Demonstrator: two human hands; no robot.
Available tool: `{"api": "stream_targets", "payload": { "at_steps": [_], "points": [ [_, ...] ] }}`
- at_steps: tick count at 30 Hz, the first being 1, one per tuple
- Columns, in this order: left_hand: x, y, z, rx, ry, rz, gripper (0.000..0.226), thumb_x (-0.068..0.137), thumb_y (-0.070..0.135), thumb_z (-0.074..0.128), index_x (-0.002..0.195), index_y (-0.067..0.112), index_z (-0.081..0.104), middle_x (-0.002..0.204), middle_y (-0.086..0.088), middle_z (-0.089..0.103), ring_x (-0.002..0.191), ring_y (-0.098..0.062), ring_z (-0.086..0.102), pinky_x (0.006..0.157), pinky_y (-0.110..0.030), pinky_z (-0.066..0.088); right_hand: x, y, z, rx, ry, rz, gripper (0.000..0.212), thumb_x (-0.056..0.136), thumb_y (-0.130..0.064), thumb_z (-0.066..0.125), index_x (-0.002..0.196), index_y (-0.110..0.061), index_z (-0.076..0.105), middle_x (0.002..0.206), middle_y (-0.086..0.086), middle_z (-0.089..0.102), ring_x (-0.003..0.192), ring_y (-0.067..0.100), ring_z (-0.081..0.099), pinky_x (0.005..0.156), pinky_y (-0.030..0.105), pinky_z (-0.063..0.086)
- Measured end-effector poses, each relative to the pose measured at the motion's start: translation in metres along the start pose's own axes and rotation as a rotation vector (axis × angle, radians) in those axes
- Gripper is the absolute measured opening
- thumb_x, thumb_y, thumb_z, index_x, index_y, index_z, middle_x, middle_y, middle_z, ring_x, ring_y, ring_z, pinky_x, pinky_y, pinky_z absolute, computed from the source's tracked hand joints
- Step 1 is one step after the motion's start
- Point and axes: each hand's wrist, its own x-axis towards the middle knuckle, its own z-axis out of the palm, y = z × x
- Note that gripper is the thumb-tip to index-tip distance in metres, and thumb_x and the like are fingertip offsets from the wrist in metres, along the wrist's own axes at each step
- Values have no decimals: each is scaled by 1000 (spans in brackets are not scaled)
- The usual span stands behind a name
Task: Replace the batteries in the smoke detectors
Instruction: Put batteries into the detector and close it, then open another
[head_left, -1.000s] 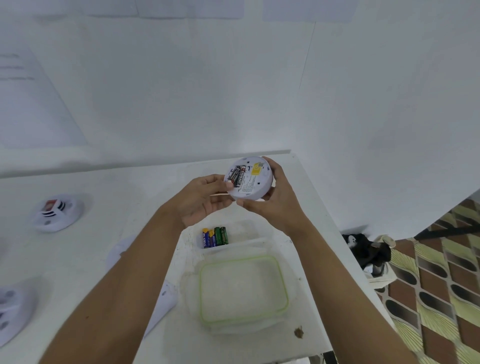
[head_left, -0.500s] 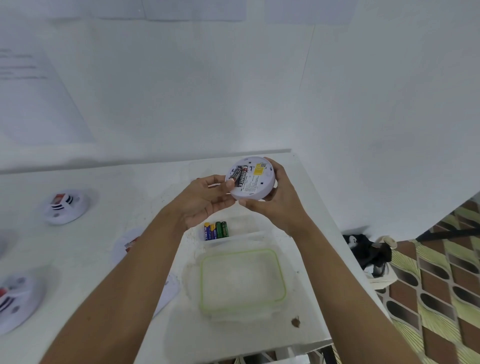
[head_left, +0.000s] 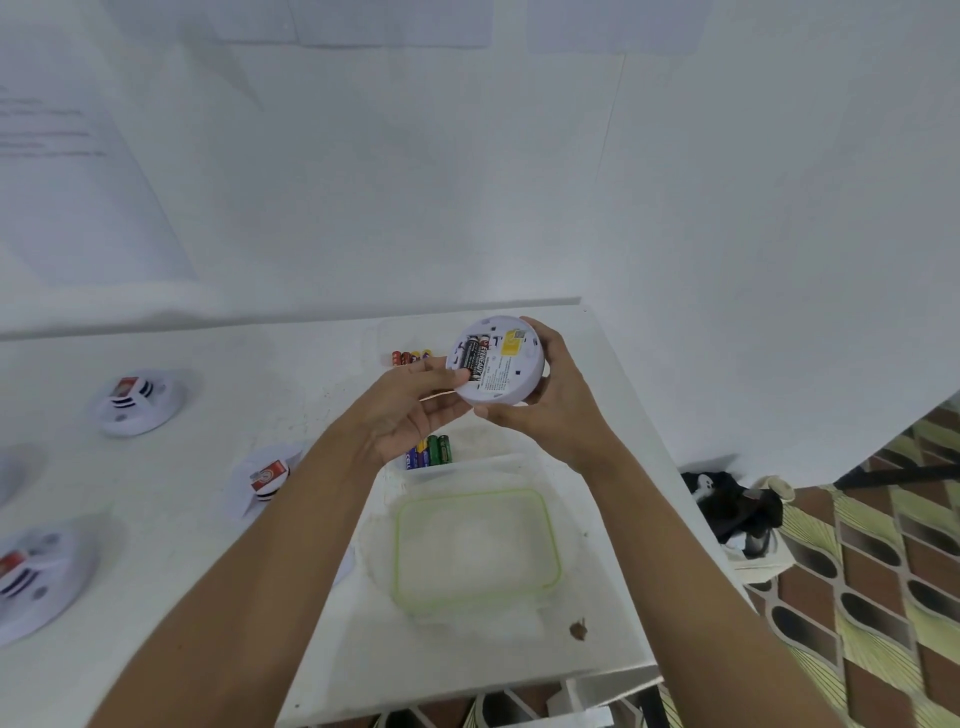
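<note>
White table (head_left: 291, 384) carries a clear tub (head_left: 398, 551) near its right edge. Above the far right corner my right hand (head_left: 558, 410) wraps the upturned detector (head_left: 506, 379); my left hand (head_left: 410, 410) pinches its rim, thumb on the black battery (head_left: 477, 364), just as a second ago. Nothing has shifted, so I judge this unit's swap still unfinished.
</note>
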Motion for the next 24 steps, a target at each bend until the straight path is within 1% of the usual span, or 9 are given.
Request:
{"api": "stream_targets", "payload": {
  "at_steps": [3,7,9,12,15,18,20,22,24],
  "points": [
    [-4,-1,2,-7,26,-1,10,88,-1,63,93,6,69,94,-10,75,82,-19,72,70,-26,60,-2,2,-2,4,-13,-1,90,70,1,89,144,-17,40,135,-9,56,124,9,57,96,32,57],
    [-9,-6,4,24,36,23,10,89,1,64,98,4,68,98,-11,75,84,-20,72,69,-26,59,-4,2,-5,5,-30,-7,91,70,2,89,145,-17,40,137,-6,55,125,8,57,93,28,56],
    [-13,-8,3,60,25,47,14,90,3,64,103,3,67,103,-13,74,88,-22,71,72,-27,59,-7,3,-5,10,-41,-6,92,69,4,89,145,-15,40,137,-5,55,124,8,58,91,27,56],
    [-22,-11,-1,172,47,82,25,92,14,65,113,1,68,110,-16,72,91,-26,69,81,-32,59,-13,3,-4,19,-67,-2,95,69,5,89,146,-15,38,137,-6,56,124,9,58,94,32,57],
    [-34,-16,-7,349,181,208,23,96,18,60,111,5,70,110,-16,72,89,-27,66,79,-35,55,-21,3,0,36,-103,1,94,69,10,86,145,-15,37,135,-12,55,121,1,58,93,28,56],
    [-50,-23,-14,445,315,367,18,96,6,55,100,10,72,97,-10,75,86,-27,68,76,-33,54,-32,3,9,51,-139,-3,92,71,10,85,145,-19,38,138,-13,54,127,5,55,95,32,57],
    [-62,-31,-23,538,401,413,24,94,0,54,97,16,71,91,-5,75,84,-21,69,73,-30,55,-39,3,16,59,-166,-12,93,71,8,86,146,-18,38,143,-11,52,132,8,53,97,33,57],
    [-75,-40,-35,708,473,435,30,90,-3,55,99,22,71,90,3,73,83,-10,66,72,-23,52,-46,4,26,62,-192,-9,93,71,9,86,146,-17,38,139,-13,54,130,6,54,92,27,56],
    [-91,-48,-48,903,497,442,29,87,-1,58,98,23,71,90,10,72,81,0,63,71,-13,48,-51,5,35,56,-212,-3,91,70,11,85,141,-25,41,132,-21,57,126,3,56,89,22,55]
  ]
}}
